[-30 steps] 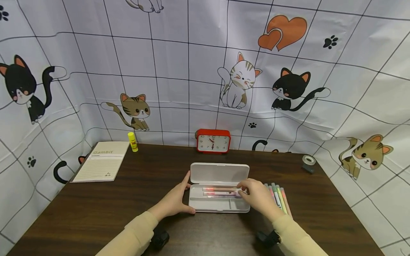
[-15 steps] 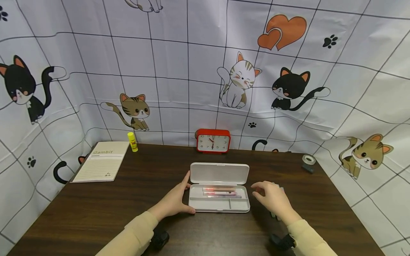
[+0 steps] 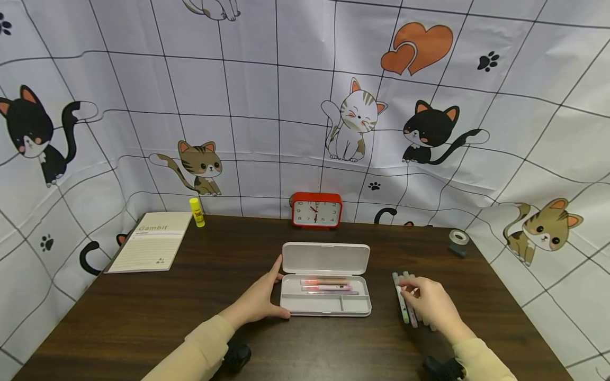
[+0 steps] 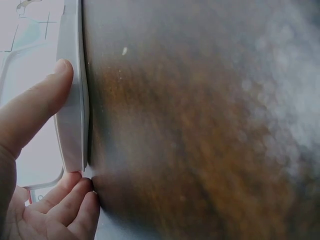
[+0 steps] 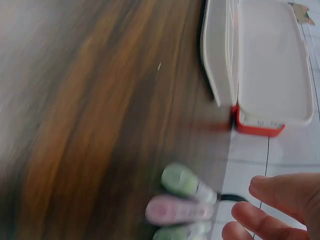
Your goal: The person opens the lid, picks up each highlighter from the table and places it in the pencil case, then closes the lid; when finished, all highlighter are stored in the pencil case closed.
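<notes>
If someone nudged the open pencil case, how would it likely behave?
The white pencil case probably slides rather than tips: it sits flat on the tabletop. The raised lid looks thin and hinged, so may swing. Slim pens lying loose inside might roll.

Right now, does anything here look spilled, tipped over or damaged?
No, nothing stands out. The open white plastic pencil case sits flat, the red rectangular clock stands upright, and nothing looks spilled or broken. Slim pastel markers lie loose near the right hand, but look grouped rather than scattered.
</notes>
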`<action>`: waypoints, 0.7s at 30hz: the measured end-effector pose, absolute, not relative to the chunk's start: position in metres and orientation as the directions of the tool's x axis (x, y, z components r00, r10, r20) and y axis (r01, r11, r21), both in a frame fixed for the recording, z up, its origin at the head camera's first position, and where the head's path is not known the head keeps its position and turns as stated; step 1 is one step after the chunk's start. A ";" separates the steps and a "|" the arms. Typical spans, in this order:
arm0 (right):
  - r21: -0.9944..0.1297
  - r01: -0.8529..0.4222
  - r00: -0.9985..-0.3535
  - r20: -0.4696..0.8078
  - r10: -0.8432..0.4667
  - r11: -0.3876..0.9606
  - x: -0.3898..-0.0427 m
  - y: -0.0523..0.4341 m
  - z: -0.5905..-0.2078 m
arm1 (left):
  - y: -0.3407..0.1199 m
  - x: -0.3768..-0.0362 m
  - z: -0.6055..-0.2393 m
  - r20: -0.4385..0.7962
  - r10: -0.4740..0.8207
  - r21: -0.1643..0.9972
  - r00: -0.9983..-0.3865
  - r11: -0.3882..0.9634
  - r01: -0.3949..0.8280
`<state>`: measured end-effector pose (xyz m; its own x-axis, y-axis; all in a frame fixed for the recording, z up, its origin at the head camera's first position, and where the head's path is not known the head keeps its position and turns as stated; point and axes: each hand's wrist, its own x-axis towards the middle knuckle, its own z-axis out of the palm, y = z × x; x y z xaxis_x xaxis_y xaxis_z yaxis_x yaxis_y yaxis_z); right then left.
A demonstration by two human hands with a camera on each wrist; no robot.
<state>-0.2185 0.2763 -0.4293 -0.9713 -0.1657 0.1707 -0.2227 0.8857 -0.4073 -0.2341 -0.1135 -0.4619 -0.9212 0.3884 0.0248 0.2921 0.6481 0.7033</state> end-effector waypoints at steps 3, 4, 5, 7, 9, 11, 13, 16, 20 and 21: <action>-0.410 -0.211 -0.973 0.171 -0.152 0.887 -0.217 0.286 -0.431 | -0.114 -0.234 -0.462 0.025 0.388 0.705 -0.921 0.647 0.291; -0.412 -0.206 -0.975 0.169 -0.147 0.888 -0.216 0.289 -0.431 | -0.114 -0.234 -0.462 0.024 0.387 0.705 -0.922 0.647 0.290; -0.411 -0.204 -0.975 0.169 -0.145 0.888 -0.216 0.292 -0.432 | -0.114 -0.234 -0.462 0.025 0.387 0.706 -0.922 0.646 0.290; -0.408 -0.203 -0.974 0.177 -0.141 0.890 -0.215 0.297 -0.433 | -0.114 -0.234 -0.462 0.026 0.387 0.707 -0.922 0.645 0.291; -0.410 -0.202 -0.973 0.185 -0.135 0.890 -0.214 0.302 -0.435 | -0.114 -0.234 -0.462 0.027 0.387 0.707 -0.922 0.645 0.292; -0.411 -0.200 -0.972 0.194 -0.129 0.889 -0.213 0.306 -0.436 | -0.114 -0.234 -0.462 0.027 0.386 0.708 -0.922 0.644 0.290; -0.413 -0.189 -0.974 0.192 -0.118 0.891 -0.212 0.310 -0.438 | -0.114 -0.234 -0.462 0.024 0.385 0.708 -0.923 0.645 0.288; -0.420 -0.169 -0.979 0.174 -0.104 0.892 -0.211 0.316 -0.439 | -0.114 -0.234 -0.462 0.020 0.384 0.708 -0.923 0.647 0.284; -0.420 -0.126 -0.988 0.136 -0.075 0.899 -0.210 0.323 -0.442 | -0.113 -0.235 -0.462 0.018 0.385 0.706 -0.923 0.649 0.284; -0.420 -0.114 -0.990 0.125 -0.067 0.900 -0.210 0.324 -0.442 | -0.113 -0.235 -0.462 0.018 0.385 0.706 -0.923 0.649 0.285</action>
